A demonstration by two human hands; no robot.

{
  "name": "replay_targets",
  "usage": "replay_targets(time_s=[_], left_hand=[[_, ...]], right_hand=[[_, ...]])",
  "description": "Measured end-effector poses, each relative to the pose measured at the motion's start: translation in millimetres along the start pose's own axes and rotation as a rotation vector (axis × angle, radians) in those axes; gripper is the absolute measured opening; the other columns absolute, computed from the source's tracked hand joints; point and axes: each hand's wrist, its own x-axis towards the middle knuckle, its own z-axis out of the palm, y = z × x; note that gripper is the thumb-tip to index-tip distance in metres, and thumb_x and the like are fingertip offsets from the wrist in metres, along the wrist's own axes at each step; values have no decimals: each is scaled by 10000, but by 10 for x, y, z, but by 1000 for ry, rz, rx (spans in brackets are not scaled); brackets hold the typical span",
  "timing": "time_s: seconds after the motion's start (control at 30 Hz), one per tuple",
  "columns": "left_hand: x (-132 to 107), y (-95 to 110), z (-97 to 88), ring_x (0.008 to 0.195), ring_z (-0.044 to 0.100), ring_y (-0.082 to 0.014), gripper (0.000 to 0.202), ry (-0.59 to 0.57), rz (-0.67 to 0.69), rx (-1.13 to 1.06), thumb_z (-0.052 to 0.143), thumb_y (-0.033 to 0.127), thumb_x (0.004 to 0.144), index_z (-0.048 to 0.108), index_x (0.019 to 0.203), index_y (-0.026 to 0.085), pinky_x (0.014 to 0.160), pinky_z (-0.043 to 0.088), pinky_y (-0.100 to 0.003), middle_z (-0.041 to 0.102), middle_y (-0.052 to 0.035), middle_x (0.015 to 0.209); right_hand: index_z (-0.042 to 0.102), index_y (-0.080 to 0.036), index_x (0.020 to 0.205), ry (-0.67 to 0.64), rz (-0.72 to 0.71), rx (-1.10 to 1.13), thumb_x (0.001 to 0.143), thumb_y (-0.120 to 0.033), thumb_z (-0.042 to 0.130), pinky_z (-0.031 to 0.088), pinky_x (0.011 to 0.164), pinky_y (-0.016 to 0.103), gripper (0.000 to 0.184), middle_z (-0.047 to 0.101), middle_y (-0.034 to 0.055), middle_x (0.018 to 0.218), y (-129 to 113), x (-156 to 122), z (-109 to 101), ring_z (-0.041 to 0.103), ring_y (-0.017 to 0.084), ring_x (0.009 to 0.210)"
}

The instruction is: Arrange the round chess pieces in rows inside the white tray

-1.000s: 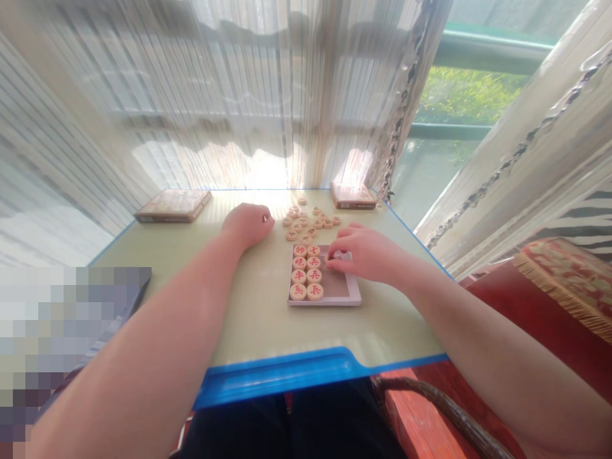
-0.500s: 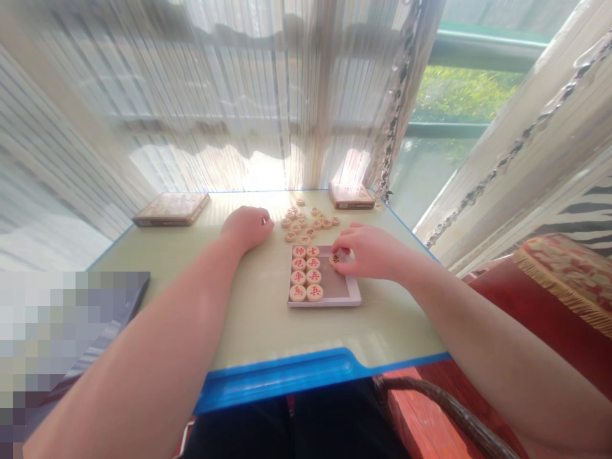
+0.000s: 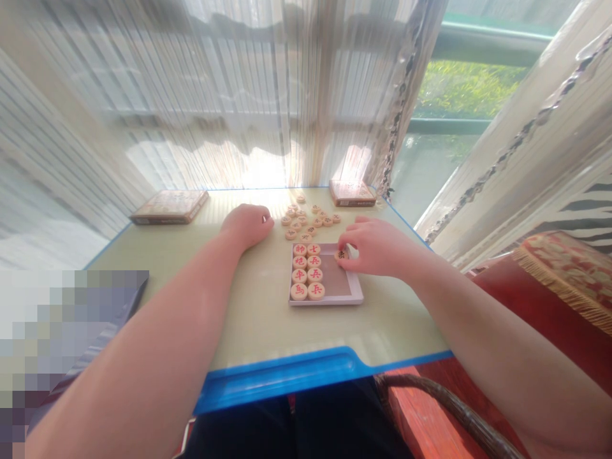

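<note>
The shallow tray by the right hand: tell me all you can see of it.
The tray is shallow, rectangular, with a pale rim and grey-brown floor, lying flat on the table. Eight wooden pieces with red characters fill its left half in two columns. The right hand holds a dark-marked piece over its far side.

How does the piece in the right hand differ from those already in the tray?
The held piece bears a dark character; the tray pieces bear red ones. The held piece is pinched by the right hand; the tray pieces lie flat in two columns. Both are round, pale discs.
</note>
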Motion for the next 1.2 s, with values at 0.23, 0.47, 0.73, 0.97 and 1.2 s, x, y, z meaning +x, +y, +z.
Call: replay_targets(time_s=[0.23, 0.47, 0.73, 0.97, 1.2], left_hand=[[0, 7, -5, 826, 613, -246, 332, 2, 5, -3, 423, 374, 781, 702, 867, 216, 707, 464, -323, 691, -62, 847], [-4, 12, -16, 814, 606, -247, 335, -9, 3, -7, 421, 374, 775, 700, 872, 215, 710, 456, -329, 687, -65, 837], [4, 0, -10, 813, 603, -246, 337, -18, -1, -15, 421, 379, 776, 698, 878, 216, 706, 454, -329, 686, -65, 848], [2, -7, 7, 793, 606, -246, 326, 2, 22, -10, 412, 374, 791, 693, 840, 218, 664, 449, -328, 681, -63, 826], [-47, 116, -95, 914, 560, -273, 288, 228, 60, -45, 434, 269, 796, 694, 888, 187, 772, 448, -386, 671, -94, 891]], right_hand=[[703, -209, 814, -7, -39, 63, 739, -302, 571, 343, 626, 270, 178, 668, 43, 762, -11, 10, 21, 543, 180, 759], [701, -211, 799, 6, -7, 84, 736, -285, 571, 340, 608, 265, 162, 665, 34, 746, 19, 15, 52, 548, 178, 763], [704, -226, 818, 5, 12, 100, 743, -290, 572, 357, 636, 263, 165, 672, 32, 813, 38, 15, 68, 561, 183, 800], [701, -232, 823, 3, 13, 120, 743, -300, 582, 346, 616, 257, 158, 652, 21, 791, 55, 8, 49, 558, 168, 780], [701, -230, 822, 4, 6, 136, 739, -283, 586, 344, 612, 255, 151, 648, 18, 779, 56, 11, 68, 557, 167, 774]])
